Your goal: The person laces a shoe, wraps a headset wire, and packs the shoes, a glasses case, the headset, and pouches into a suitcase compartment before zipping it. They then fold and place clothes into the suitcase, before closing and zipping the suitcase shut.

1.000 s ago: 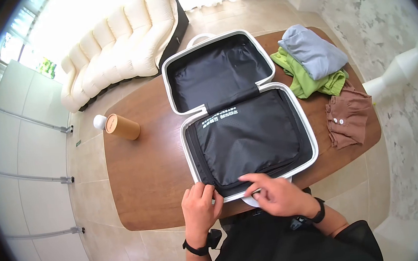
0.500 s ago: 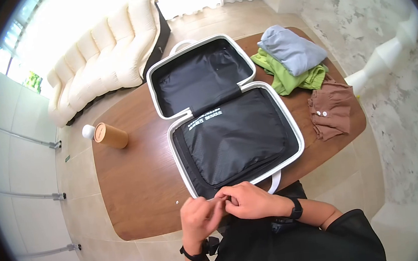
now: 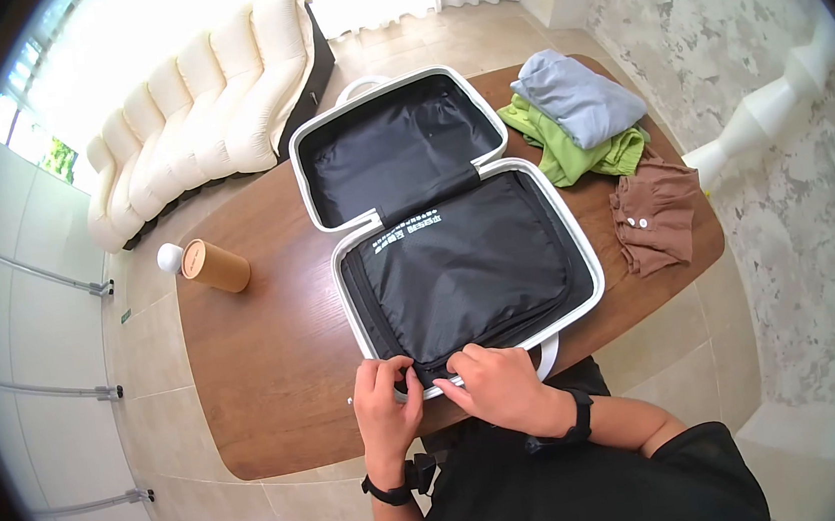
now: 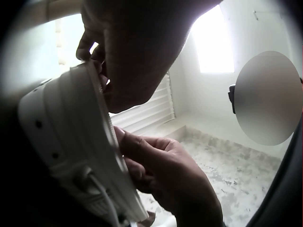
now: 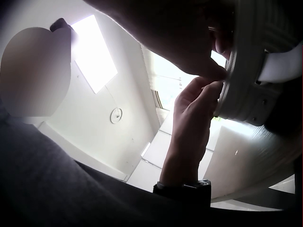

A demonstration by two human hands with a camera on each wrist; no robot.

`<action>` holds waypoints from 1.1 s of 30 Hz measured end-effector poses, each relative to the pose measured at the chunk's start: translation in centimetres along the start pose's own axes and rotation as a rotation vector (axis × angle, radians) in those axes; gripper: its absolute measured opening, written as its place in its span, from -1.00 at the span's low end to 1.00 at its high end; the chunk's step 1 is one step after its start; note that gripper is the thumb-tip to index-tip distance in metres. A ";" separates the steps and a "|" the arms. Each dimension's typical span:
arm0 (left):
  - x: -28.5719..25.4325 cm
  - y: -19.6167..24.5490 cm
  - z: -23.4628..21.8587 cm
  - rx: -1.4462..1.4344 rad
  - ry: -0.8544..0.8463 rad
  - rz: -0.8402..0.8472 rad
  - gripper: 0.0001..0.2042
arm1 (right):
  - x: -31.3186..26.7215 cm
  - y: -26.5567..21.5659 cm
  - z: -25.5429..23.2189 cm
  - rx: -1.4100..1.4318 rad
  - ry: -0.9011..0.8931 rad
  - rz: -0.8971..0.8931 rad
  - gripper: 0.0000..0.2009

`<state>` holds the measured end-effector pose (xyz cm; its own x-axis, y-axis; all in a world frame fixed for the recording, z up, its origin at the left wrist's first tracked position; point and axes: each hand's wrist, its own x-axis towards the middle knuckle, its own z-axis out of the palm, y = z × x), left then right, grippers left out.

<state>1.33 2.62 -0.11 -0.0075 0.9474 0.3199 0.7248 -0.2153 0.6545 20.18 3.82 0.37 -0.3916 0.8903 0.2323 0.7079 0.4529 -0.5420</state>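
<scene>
An open white-rimmed suitcase point(image 3: 596, 288) lies on the wooden table, its lid point(image 3: 401, 141) folded back away from me. A black zippered lining point(image 3: 469, 271) with white lettering covers the near half. At the near left corner my left hand point(image 3: 387, 409) pinches the edge, fingertips bent over the white rim. Just right of it, the curled thumb and fingers of my right hand point(image 3: 505, 388) pinch the lining's near border. Both hands also show close together along the rim point(image 4: 106, 120) in the left wrist view. The pinched spots are mostly hidden behind the fingers.
Folded grey-blue point(image 3: 577, 94) and green clothes point(image 3: 588, 156) lie right of the suitcase, with a brown buttoned garment point(image 3: 660, 217) nearer me. A brown cylinder point(image 3: 217, 268) and a white round-topped object point(image 3: 170, 257) stand on the left. A cream sofa point(image 3: 212, 104) is beyond the table.
My right hand has moved left along the near edge, close to the left hand. Both hands were together just off the rim half a second ago; now their fingertips are over the lining.
</scene>
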 end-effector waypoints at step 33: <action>0.6 -0.9 0.9 0.047 0.179 -0.089 -0.53 | -0.3 10.3 -11.8 -0.143 -0.048 0.363 -0.84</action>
<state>1.29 3.61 -1.09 -0.1922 0.9043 0.3812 0.7469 -0.1171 0.6545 34.53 8.79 4.26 -0.1254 0.9921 0.0066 0.8789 0.1141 -0.4632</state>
